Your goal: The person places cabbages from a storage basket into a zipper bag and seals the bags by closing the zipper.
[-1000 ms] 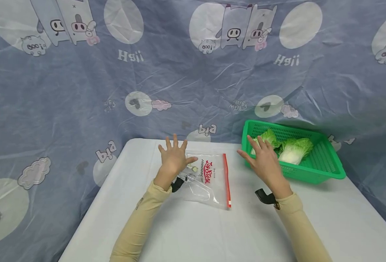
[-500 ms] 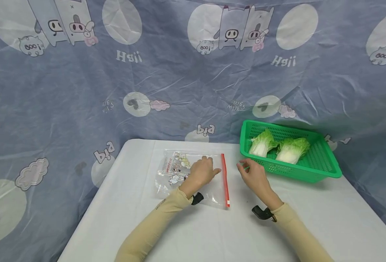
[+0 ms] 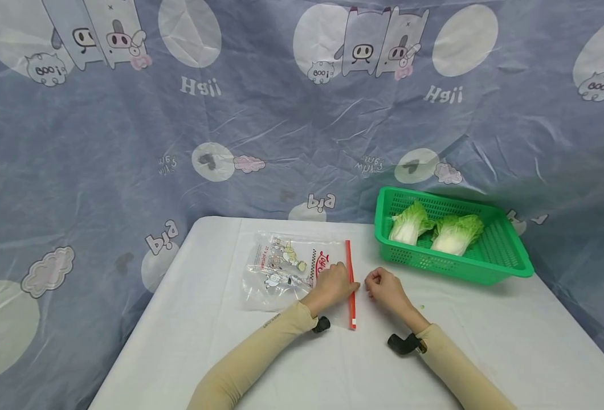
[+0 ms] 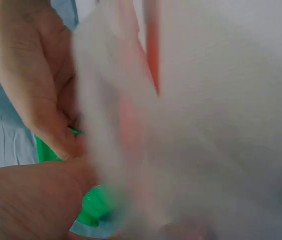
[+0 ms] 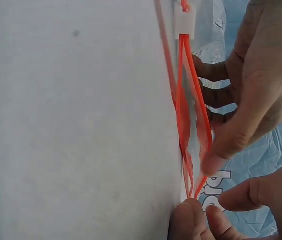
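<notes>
A clear zip bag [image 3: 281, 290] with a Toy Story print lies on the white table, its red zip edge [image 3: 352, 307] facing right. My left hand [image 3: 333, 285] grips this edge from the bag side, thumb at the strip. In the right wrist view, the left hand [image 5: 260, 75] has thumb and fingers on the red strip [image 5: 200, 100]. The mouth stands parted there, below a white slider [image 5: 184, 22]. Just right of the zip is my right hand [image 3: 388, 290], fingers loosely curved, thumb apart from them. Its fingertips [image 5: 188, 215] are right at the strip's lower end.
A green basket [image 3: 502, 270] stands at the back right of the table, holding two heads of napa cabbage [image 3: 456, 236]. A printed blue-grey sheet [image 3: 302, 114] hangs behind. A tiny green scrap [image 3: 422, 307] lies near the right wrist.
Both hands were spread in the air a second ago. The left has come rightward and down onto the zip edge; the right has come down and left beside it, its fingers now curved.
</notes>
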{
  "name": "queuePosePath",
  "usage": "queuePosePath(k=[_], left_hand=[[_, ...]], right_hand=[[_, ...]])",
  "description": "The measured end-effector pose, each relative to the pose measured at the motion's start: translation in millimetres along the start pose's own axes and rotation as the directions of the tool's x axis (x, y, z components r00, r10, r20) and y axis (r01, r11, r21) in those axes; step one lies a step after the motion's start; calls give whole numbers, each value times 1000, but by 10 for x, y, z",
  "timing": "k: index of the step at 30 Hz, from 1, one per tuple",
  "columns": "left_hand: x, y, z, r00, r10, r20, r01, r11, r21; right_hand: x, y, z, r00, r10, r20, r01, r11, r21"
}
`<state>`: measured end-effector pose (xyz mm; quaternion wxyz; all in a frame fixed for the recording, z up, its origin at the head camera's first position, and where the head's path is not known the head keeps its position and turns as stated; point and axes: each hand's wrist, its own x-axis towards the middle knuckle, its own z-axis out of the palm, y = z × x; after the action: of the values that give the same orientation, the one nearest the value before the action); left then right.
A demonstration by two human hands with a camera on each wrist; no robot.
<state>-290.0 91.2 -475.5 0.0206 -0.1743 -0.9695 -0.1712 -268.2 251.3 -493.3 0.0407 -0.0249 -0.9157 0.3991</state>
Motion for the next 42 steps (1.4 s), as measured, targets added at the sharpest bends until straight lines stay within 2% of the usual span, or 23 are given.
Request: queuePosePath(k=[2, 7, 13, 16, 20, 25, 29, 33, 37, 39, 42], left_hand=[[-3, -15, 5, 1000, -1, 11, 1, 1000, 11], [9, -70, -6, 1000, 8, 10, -8, 1000, -22], [21, -162, -38, 999, 8, 50, -2, 994, -107], [4, -207, -110, 998, 7, 64, 6, 981, -196], [-13, -272, -201, 999, 30, 45, -16, 956, -293], [-41, -323, -307, 998, 54, 29, -39, 930, -366], [-69, -325, -402, 998, 58, 31, -43, 929, -367], [-100, -301, -518, 997, 59, 52, -38, 939, -342], [-130, -272, -651, 996, 57, 68, -30, 939, -343], [-144, -263, -719, 997, 50, 57, -25, 928, -372], [-151, -266, -816, 999, 32, -4, -31, 921, -388]], right_hand=[[4, 0, 19, 1000, -16, -5, 16, 1000, -5], [5, -42, 34, 1000, -28, -1, 28, 1000, -6], [-2, -65, 43, 1000, -28, 10, 28, 999, -25], [-4, -71, 53, 1000, -25, 11, 25, 999, -30], [-8, -68, 63, 999, -29, 17, 30, 999, -37], [-23, -64, 68, 999, -29, 29, 30, 999, -38], [-30, -94, 83, 998, -10, 58, 10, 1000, -6], [-17, -162, 130, 996, -2, 84, 0, 1000, 25], [9, -259, 185, 997, -25, 73, 21, 998, 53], [27, -310, 206, 998, -41, 54, 37, 996, 75], [67, -385, 237, 998, -66, 17, 64, 991, 116]])
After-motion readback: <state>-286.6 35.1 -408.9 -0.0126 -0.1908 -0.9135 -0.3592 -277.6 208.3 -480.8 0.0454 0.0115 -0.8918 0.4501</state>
